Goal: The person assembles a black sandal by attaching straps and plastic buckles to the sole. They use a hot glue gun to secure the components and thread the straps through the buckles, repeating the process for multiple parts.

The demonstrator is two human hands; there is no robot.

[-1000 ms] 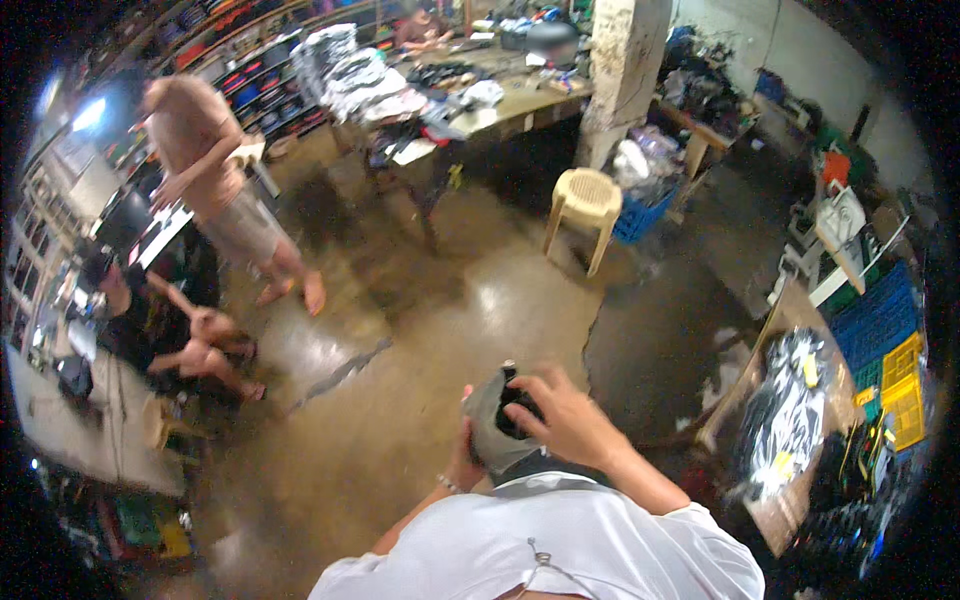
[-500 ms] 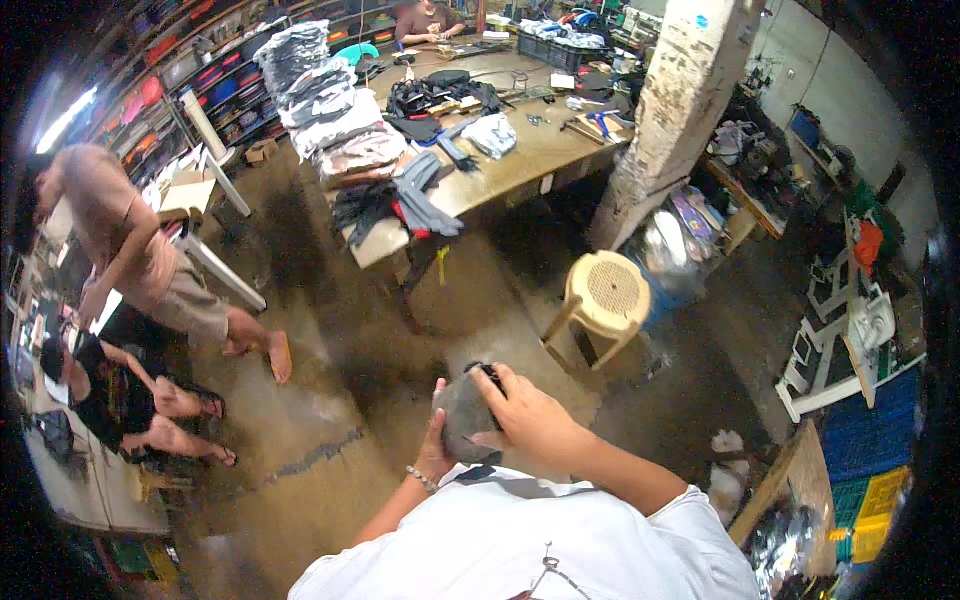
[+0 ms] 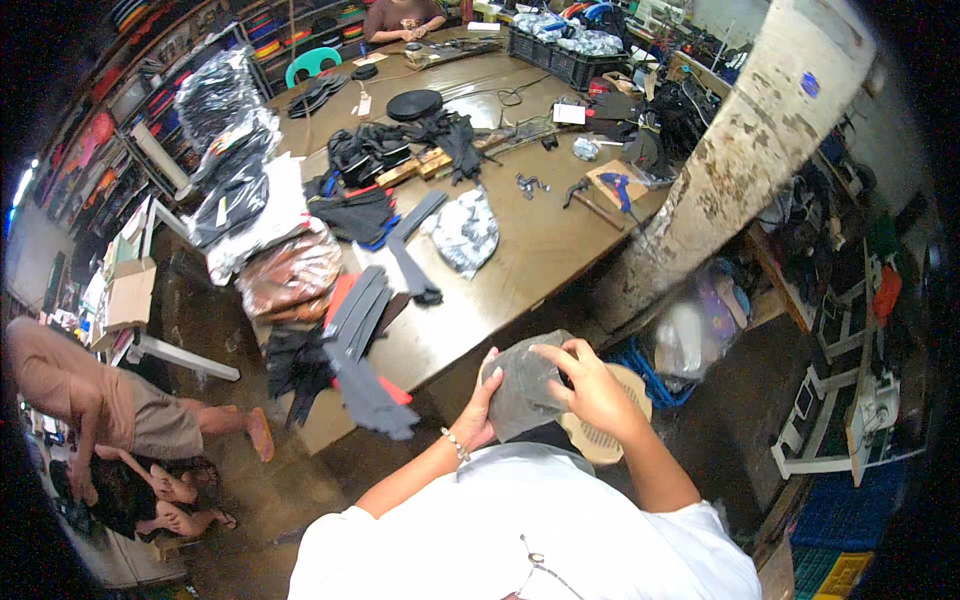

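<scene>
I hold a grey, soft piece of material (image 3: pixel 520 385) in front of my chest with both hands. My left hand (image 3: pixel 482 408) grips its left edge from below. My right hand (image 3: pixel 590 385) closes over its right side, and something dark shows under its fingers. Just ahead lies the near edge of a long brown worktable (image 3: pixel 520 260). Grey and red strips (image 3: pixel 365 320) hang over that near edge to my left.
The table carries dark cloth pieces (image 3: pixel 380 160), a patterned bag (image 3: pixel 465 232), tools and a black crate (image 3: pixel 560 55). A concrete pillar (image 3: pixel 740 160) rises to my right with a yellow stool (image 3: pixel 610 440) below it. Two people (image 3: pixel 120 420) are at far left; another sits beyond the table (image 3: pixel 400 18).
My view has swung from the open floor toward the worktable, which is now close in front. The stool has come under my hands. Both hands keep hold of the grey piece.
</scene>
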